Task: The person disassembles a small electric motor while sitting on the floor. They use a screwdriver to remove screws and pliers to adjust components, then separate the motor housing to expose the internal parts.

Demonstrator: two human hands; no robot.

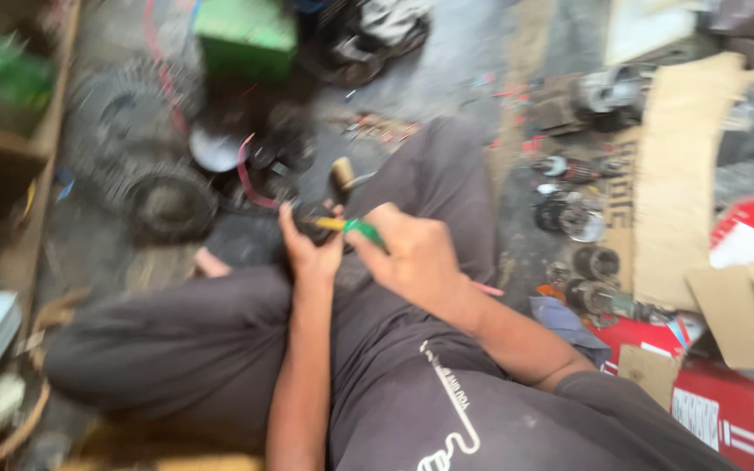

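Note:
I sit on the floor with my legs in dark trousers spread out. My left hand (307, 249) grips a small dark metal part (314, 218) with a tan round end (341, 172) sticking up from it. My right hand (412, 255) holds a tool with a green and yellow handle (353, 228), its tip against the dark part. Both hands meet above my lap. The picture is blurred by motion, so the part's exact shape is unclear.
Dark round machine parts and coils (167, 202) lie on the grey floor ahead left, with a green box (246, 35) beyond. At right are flat cardboard (682, 174), small metal motor pieces (578, 214) and red cartons (726, 401). A wooden shelf edge (54, 113) runs along the left.

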